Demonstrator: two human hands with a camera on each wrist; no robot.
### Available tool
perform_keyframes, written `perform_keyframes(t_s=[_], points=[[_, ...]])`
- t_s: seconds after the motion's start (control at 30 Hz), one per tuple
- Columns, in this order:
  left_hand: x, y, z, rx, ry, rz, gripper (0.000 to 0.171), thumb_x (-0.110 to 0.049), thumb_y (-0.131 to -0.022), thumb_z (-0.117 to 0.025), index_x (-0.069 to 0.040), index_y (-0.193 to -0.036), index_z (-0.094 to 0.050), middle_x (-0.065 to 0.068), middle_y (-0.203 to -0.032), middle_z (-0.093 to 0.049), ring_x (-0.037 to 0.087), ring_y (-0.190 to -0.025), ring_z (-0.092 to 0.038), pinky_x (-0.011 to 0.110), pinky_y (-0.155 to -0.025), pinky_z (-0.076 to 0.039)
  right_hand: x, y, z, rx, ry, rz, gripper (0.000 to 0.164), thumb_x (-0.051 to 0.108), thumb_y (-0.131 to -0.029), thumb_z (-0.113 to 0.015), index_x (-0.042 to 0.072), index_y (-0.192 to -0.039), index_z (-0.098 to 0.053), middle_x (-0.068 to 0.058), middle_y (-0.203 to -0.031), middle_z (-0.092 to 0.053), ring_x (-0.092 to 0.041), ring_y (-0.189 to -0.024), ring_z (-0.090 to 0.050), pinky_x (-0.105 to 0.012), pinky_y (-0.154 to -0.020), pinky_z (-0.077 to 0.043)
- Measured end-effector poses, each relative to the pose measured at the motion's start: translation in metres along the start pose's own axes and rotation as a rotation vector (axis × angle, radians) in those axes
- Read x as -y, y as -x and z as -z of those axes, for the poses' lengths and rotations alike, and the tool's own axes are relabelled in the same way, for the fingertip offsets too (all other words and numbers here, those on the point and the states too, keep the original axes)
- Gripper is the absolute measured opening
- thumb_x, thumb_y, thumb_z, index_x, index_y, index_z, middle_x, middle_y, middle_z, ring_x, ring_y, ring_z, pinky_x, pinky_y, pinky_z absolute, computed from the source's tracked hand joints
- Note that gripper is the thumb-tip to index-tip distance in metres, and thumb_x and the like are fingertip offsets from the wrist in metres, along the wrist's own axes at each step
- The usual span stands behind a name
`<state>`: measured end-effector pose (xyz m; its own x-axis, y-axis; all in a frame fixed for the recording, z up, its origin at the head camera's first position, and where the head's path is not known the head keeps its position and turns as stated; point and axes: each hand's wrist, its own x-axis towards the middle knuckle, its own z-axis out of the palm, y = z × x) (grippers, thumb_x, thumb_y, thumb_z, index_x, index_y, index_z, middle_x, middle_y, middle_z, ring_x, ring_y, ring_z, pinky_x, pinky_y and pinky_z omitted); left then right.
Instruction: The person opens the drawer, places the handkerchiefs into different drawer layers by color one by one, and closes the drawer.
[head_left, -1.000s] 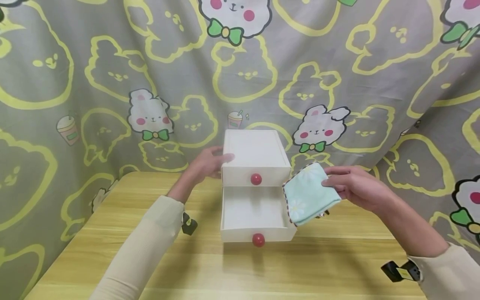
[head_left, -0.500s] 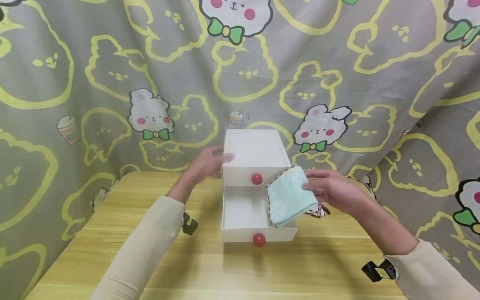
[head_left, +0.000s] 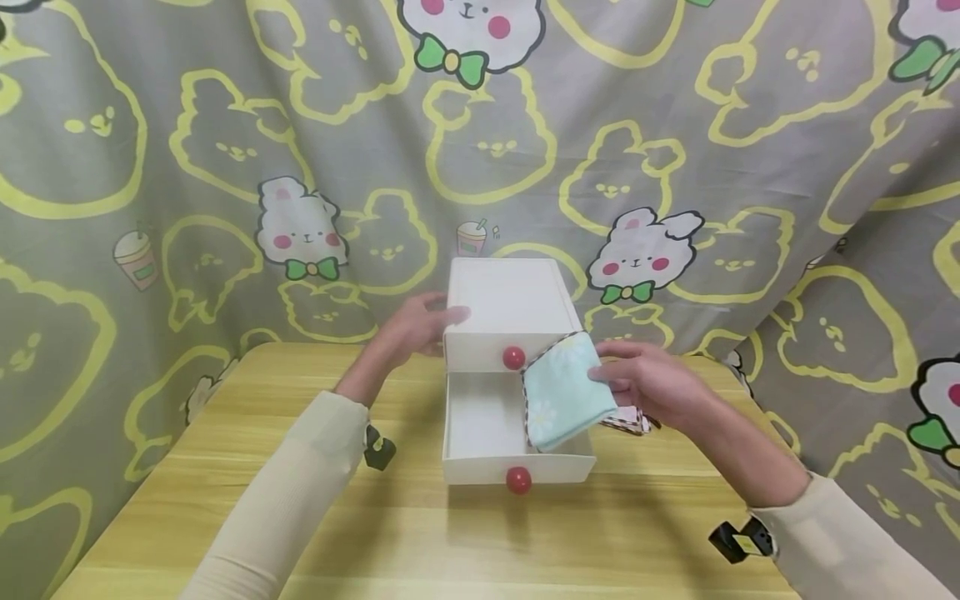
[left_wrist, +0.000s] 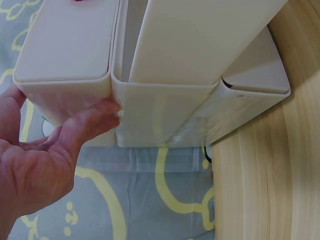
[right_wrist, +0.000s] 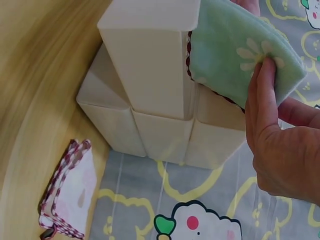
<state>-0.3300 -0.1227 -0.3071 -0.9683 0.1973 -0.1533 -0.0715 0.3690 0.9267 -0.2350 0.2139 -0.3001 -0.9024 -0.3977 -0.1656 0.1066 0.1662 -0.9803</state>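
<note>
A small white drawer unit (head_left: 506,296) stands on the table, its middle drawer (head_left: 487,417) pulled out. Red knobs (head_left: 513,358) mark the drawer fronts. My left hand (head_left: 416,327) holds the unit at its upper left side, thumb over the top edge and fingers against the side wall (left_wrist: 75,100). My right hand (head_left: 652,379) pinches a folded mint-green towel (head_left: 566,392) with white daisies and a dark checked edging. The towel is tilted over the right part of the pulled-out drawer and hides it. In the right wrist view, the fingers (right_wrist: 265,95) lie along the towel.
A second folded towel (right_wrist: 75,190), pale with a red checked border, lies on the table to the right of the unit. Behind the wooden table (head_left: 300,467) hangs a grey curtain (head_left: 375,150) with cartoon prints.
My right hand has carried the mint-green towel leftward, from beside the unit to over the pulled-out drawer. More of the pale towel shows. The left hand stays where it was.
</note>
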Motion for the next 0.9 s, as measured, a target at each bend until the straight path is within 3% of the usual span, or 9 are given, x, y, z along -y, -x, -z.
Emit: perform_keyframes(t_s=[0.2, 0.4, 0.63, 0.9], points=[[0.000, 0.000, 0.000, 0.000, -0.012, -0.009, 0.085, -0.046, -0.092, -0.072, -0.019, -0.161, -0.030, 0.019, -0.143, -0.058, 0.035, -0.117, -0.067, 0.043, -0.091, -0.062, -0.010, -0.004, -0.006, -0.009, 0.004, -0.006, 0.044, 0.008, -0.099, -0.059, -0.011, -0.137, -0.047, -0.008, -0.104, -0.069, -0.018, -0.089, -0.072, -0.035, -0.083, -0.065], [0.000, 0.001, 0.000, -0.007, -0.028, -0.010, 0.085, -0.047, -0.091, -0.073, -0.019, -0.160, -0.031, 0.019, -0.144, -0.057, 0.035, -0.115, -0.068, 0.044, -0.092, -0.062, -0.021, -0.010, -0.015, -0.022, 0.026, -0.047, 0.047, 0.008, -0.098, -0.059, -0.010, -0.139, -0.047, -0.017, -0.116, -0.067, -0.022, -0.096, -0.072, -0.038, -0.087, -0.064], [0.001, -0.001, 0.000, -0.007, -0.021, -0.005, 0.084, -0.046, -0.092, -0.072, -0.019, -0.160, -0.031, 0.019, -0.142, -0.058, 0.035, -0.116, -0.068, 0.044, -0.092, -0.062, -0.026, -0.018, -0.026, 0.022, 0.029, -0.061, 0.049, 0.010, -0.099, -0.058, -0.008, -0.143, -0.047, -0.023, -0.131, -0.061, -0.025, -0.105, -0.070, -0.041, -0.094, -0.061], [0.001, 0.000, -0.001, -0.007, -0.019, -0.008, 0.084, -0.046, -0.093, -0.071, -0.019, -0.161, -0.030, 0.019, -0.144, -0.057, 0.036, -0.118, -0.067, 0.044, -0.093, -0.062, -0.030, -0.024, -0.035, 0.047, -0.006, -0.078, 0.052, 0.008, -0.099, -0.056, -0.007, -0.146, -0.042, -0.023, -0.134, -0.057, -0.024, -0.106, -0.067, -0.039, -0.097, -0.060]])
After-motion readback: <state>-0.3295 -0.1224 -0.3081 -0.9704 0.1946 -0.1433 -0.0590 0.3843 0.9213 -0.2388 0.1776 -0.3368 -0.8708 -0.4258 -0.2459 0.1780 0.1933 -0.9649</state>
